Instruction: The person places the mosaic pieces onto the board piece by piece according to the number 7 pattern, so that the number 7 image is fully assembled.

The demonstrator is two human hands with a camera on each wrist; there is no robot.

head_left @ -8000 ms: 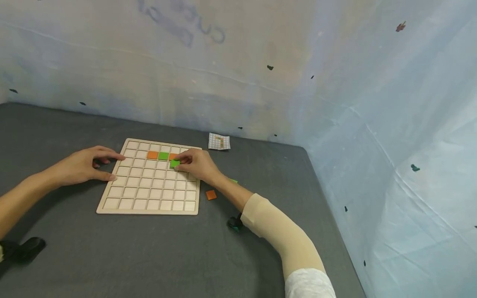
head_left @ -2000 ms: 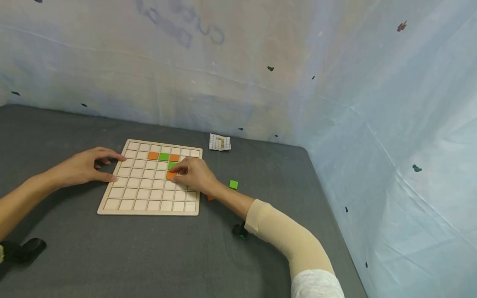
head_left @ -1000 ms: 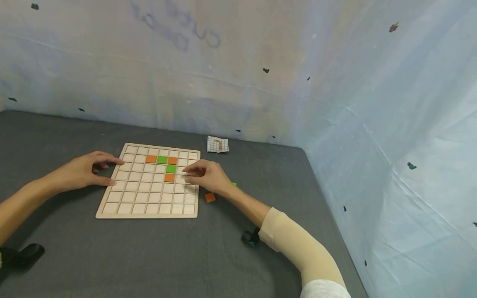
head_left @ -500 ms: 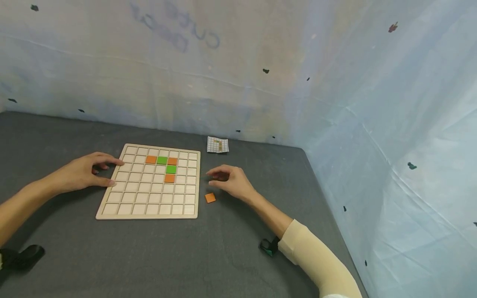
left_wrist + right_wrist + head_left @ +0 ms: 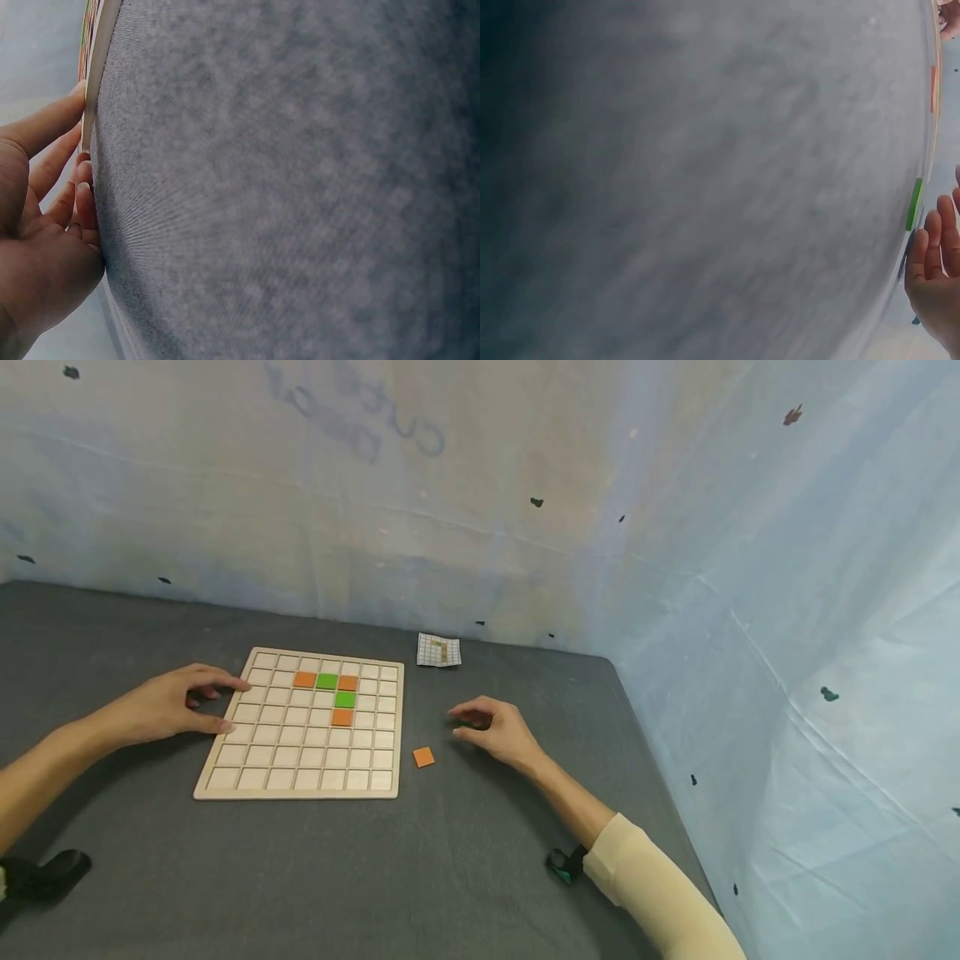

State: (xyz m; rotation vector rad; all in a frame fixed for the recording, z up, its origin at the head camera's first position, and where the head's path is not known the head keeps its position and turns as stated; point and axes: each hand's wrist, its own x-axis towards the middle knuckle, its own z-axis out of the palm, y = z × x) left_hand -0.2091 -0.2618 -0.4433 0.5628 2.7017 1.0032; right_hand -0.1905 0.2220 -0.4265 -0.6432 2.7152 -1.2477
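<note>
A pale wooden grid board lies on the grey table. Orange tiles and green tiles fill several of its squares, in a row that turns down at the right end. My left hand rests on the board's left edge, thumb and finger spread apart along it. My right hand is over the table right of the board, fingers loosely bent and holding nothing. A loose green tile lies by its fingertips in the right wrist view, hidden in the head view. A loose orange tile sits nearer the board.
A small paper card with a printed coloured grid lies behind the board, near the back curtain. Another curtain hangs along the table's right side. A black strap shows by the right forearm.
My right hand has put a green tile and then an orange one on the board, let go and moved right, off the board. My left hand has stayed at the left edge.
</note>
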